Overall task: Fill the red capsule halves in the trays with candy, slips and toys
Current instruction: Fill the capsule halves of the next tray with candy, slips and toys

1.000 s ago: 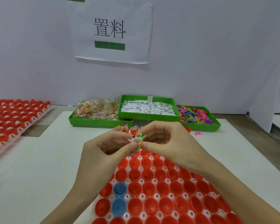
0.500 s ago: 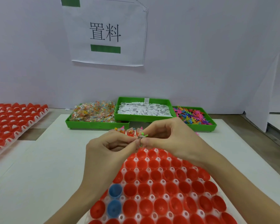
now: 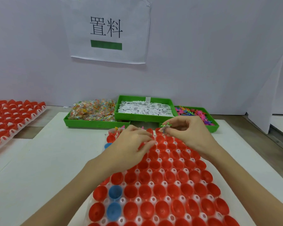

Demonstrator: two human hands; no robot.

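Pinching a small green toy (image 3: 165, 126) between thumb and forefinger, the right hand (image 3: 189, 133) hovers over the far edge of the capsule tray (image 3: 155, 199); a pale slip appears to be held with it, though blur prevents confirmation. The left hand (image 3: 131, 143) rests low over the far-left cells, fingers curled with tips together; whether it grips anything cannot be determined. Red capsule halves (image 3: 160, 191) fill the tray, with two blue halves (image 3: 115, 193) at the near left. Beyond stand three green bins: candy bin (image 3: 95, 123), slip bin (image 3: 144, 117), toy bin (image 3: 212, 126). A second tray of red halves (image 3: 11, 118) lies at far left. The wall sign (image 3: 108, 30) reads "置料" above a green bar.
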